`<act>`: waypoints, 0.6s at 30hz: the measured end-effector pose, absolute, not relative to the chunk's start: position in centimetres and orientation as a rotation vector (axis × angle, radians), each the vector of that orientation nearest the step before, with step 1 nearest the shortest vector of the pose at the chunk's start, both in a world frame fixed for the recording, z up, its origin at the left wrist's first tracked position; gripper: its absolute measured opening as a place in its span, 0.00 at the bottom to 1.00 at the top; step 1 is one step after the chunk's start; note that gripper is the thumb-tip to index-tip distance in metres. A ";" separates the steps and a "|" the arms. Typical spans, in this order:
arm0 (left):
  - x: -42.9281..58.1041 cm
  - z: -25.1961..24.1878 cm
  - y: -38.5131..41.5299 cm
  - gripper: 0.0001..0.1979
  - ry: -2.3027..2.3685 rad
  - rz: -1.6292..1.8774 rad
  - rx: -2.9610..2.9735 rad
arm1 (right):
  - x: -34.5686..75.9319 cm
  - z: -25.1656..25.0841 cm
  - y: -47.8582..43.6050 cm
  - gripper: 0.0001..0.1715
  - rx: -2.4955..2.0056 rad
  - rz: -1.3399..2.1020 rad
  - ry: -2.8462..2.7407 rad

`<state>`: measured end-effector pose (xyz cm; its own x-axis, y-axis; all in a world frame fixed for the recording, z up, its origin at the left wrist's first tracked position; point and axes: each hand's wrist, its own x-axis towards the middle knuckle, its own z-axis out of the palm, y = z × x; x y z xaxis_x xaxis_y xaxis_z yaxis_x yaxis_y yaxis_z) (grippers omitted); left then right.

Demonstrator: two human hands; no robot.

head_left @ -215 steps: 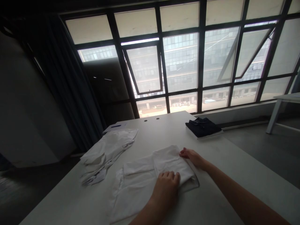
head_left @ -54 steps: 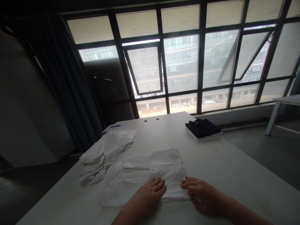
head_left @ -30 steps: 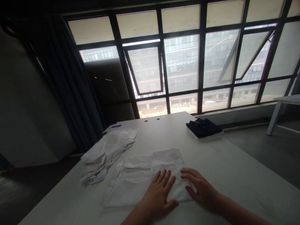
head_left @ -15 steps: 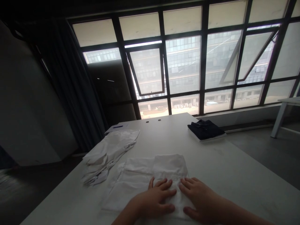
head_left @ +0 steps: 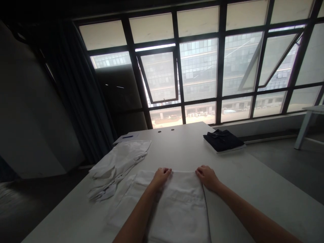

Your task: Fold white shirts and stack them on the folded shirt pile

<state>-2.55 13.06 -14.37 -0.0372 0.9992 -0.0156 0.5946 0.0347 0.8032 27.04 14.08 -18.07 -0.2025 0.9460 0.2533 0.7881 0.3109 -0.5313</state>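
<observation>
A white garment (head_left: 182,206) lies partly folded on the white table (head_left: 253,189) right in front of me. My left hand (head_left: 161,176) pinches its far left corner, fingers curled onto the cloth. My right hand (head_left: 206,174) grips the far right corner in the same way. Both forearms stretch forward over the cloth. Another layer of the white garment sticks out to the left beneath it.
A loose heap of white clothes (head_left: 116,165) lies at the left of the table. A folded dark garment (head_left: 222,141) sits at the far right edge. A pen on paper (head_left: 127,137) lies at the far left. Large windows stand behind.
Both hands have moved from the near edge of the cloth to its far corners and closed on them. The folded part now reaches closer to me.
</observation>
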 end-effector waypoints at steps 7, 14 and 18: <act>-1.9 -16.1 13.3 0.13 1.788 0.835 1.781 | 27.3 -18.5 14.2 0.19 -1.597 0.355 -2.121; -1.1 -15.7 12.7 0.08 1.972 0.769 1.863 | 26.6 -18.5 13.8 0.23 -1.680 0.255 -2.122; -0.8 -15.5 12.0 0.08 2.071 0.639 1.924 | 26.6 -18.7 13.8 0.24 -1.713 0.207 -2.119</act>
